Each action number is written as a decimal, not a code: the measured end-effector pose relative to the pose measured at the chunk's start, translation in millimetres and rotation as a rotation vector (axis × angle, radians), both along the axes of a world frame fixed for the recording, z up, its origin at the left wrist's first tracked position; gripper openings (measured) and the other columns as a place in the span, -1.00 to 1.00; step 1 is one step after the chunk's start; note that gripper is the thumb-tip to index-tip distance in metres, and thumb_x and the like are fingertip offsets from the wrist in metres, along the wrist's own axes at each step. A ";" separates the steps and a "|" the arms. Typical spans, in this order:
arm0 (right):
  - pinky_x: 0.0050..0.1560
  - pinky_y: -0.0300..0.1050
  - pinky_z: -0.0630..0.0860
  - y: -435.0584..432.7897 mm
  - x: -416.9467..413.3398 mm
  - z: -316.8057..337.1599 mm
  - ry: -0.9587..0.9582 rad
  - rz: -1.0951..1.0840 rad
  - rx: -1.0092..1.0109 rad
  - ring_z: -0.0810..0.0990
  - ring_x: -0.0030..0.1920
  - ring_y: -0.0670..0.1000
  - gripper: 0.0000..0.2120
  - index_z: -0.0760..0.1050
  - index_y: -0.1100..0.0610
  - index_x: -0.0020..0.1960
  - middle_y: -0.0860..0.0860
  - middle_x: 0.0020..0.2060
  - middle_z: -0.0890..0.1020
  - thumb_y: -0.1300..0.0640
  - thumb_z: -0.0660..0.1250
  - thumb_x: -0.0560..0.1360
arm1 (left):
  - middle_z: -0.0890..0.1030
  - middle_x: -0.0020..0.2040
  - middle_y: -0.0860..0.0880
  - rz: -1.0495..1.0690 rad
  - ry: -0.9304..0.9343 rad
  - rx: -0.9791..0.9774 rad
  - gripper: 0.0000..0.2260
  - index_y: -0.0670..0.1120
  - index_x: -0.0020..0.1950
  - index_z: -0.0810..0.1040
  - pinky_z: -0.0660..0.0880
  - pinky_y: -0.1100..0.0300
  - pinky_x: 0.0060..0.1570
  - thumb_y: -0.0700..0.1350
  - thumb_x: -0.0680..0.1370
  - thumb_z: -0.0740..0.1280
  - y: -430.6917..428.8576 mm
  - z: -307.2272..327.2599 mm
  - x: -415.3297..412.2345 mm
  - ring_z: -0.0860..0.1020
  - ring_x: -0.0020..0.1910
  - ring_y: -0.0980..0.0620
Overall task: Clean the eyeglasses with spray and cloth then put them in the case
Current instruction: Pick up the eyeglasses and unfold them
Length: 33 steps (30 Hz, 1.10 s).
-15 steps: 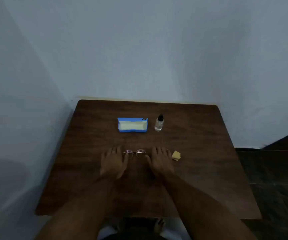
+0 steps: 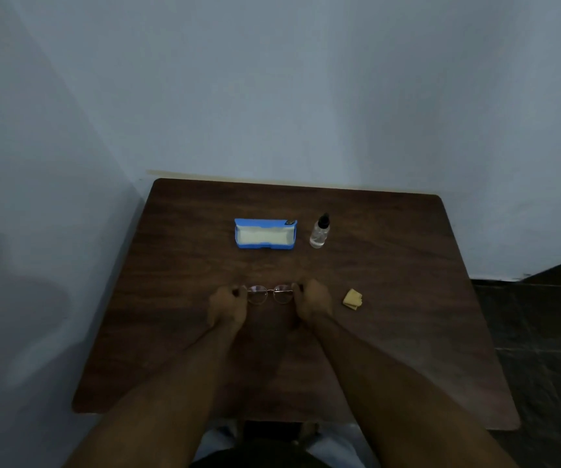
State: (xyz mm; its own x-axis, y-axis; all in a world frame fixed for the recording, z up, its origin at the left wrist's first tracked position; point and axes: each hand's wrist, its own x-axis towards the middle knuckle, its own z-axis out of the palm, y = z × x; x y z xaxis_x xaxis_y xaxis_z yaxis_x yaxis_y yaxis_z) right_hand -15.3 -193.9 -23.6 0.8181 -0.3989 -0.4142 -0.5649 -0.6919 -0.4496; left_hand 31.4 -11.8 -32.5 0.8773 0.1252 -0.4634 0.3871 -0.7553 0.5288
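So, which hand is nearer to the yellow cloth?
Right. The right hand is just left of the cloth; the left hand is farther left, beyond the eyeglasses.

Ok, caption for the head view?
Left hand and right hand pinch the eyeglasses by the ends; case, spray bottle, cloth sit nearby.

I see one pair of glasses (image 2: 270, 293), one blue case (image 2: 265, 245), one spray bottle (image 2: 320, 233), one cloth (image 2: 352, 299), one table (image 2: 394, 315), two hands: left hand (image 2: 226, 307), right hand (image 2: 312, 304).
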 end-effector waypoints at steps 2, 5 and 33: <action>0.21 0.06 0.55 0.0 1.5 -0.5 -0.003 -0.061 0.030 0.62 0.22 0.18 -0.65 0.61 0.20 0.19 0.15 0.17 0.67 -0.04 0.21 0.72 | 0.76 0.07 -0.21 0.035 0.000 -0.091 -0.69 -0.12 0.19 0.74 0.64 -0.06 0.19 0.07 0.70 0.33 0.6 -0.5 2.3 0.72 0.15 -0.22; 0.14 -0.01 0.51 1.5 5.1 1.9 -0.043 -0.191 0.100 0.63 0.22 0.16 -0.64 0.62 0.21 0.20 0.15 0.16 0.68 -0.06 0.26 0.70 | 0.76 -0.11 -0.14 0.163 -0.037 -0.275 -0.76 -0.16 0.11 0.75 0.71 -0.13 0.03 0.00 0.69 0.40 -5.4 4.7 4.2 0.76 -0.05 -0.19; 0.09 -0.06 0.58 6.5 7.0 46.3 -0.648 -0.200 0.117 0.64 0.00 0.03 -0.90 0.69 0.18 -0.03 0.00 -0.09 0.66 0.32 0.43 0.52 | 0.64 0.06 0.06 -0.481 -0.572 -0.018 -0.92 0.04 0.09 0.68 0.54 0.14 0.02 -0.07 0.60 0.49 9.4 37.3 21.1 0.59 0.06 0.07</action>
